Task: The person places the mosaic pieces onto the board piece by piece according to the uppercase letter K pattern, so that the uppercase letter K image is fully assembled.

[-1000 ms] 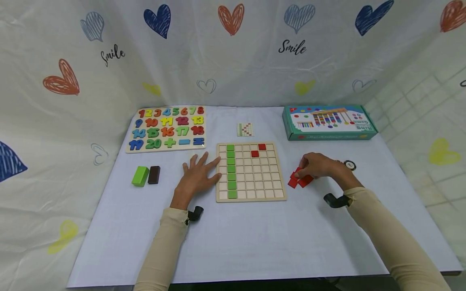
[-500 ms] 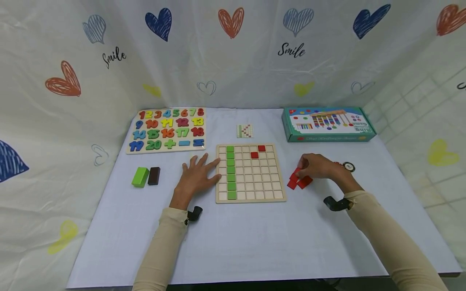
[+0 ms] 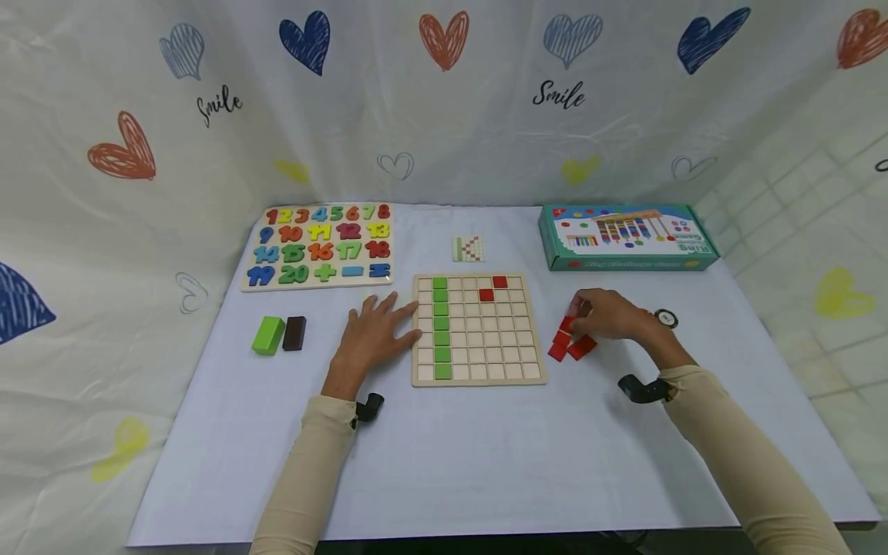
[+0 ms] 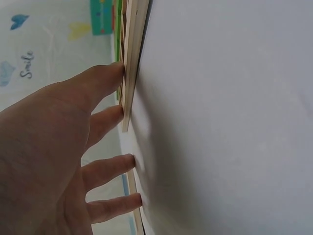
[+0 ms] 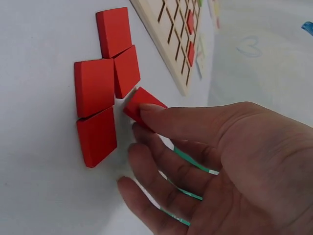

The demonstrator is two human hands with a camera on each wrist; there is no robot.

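Left hand [image 3: 375, 333] flat, fingers spread, fingertips [image 4: 117, 68] against wooden grid board [image 3: 477, 328] edge. Right of board, 4 flat red square tiles [image 5: 95, 88] on white table [image 3: 444, 462]; right hand [image 3: 610, 316] pinches a 5th tile [image 5: 139, 105], tilted.

The left hand [image 3: 375, 333] lies flat on the white table [image 3: 451, 455], fingertips against the left edge of the wooden grid board [image 3: 477, 329], which holds a green column and two red tiles. The right hand [image 3: 610, 314] rests curled over loose red tiles [image 3: 570, 344] just right of the board.
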